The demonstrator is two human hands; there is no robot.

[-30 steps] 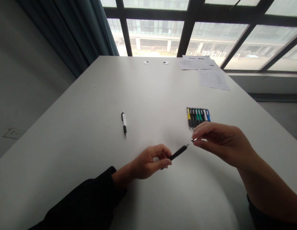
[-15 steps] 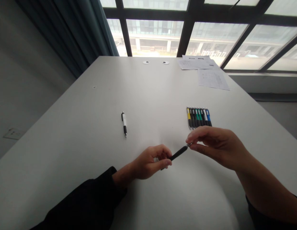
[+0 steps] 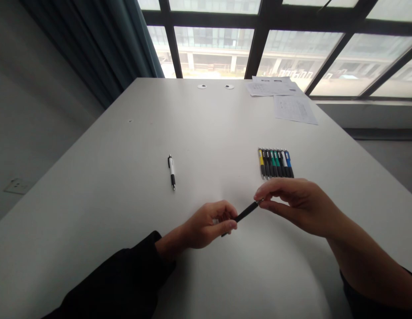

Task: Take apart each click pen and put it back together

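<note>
A black pen [image 3: 247,212] is held aslant above the white table [image 3: 212,146]. Its lower-left part is pinched between the thumb and fingers of my left hand [image 3: 211,225]. At the upper-right end, my right hand [image 3: 299,204] has its thumb and fingertips closed on the pen's metal tip. A white pen with black grip [image 3: 172,172] lies by itself left of centre. Just beyond my right hand, several pens [image 3: 275,163] lie side by side in a row, with yellow, black, green, white and blue barrels.
Printed papers [image 3: 295,108] lie at the table's far right corner. Two round inserts [image 3: 202,87] are set in the tabletop near the far edge. Past the table are a window and a dark curtain [image 3: 103,44]. A socket [image 3: 17,186] is on the left wall.
My right hand has shifted slightly left and closed in on the pen's tip, so less of the metal shows. My left hand has barely moved.
</note>
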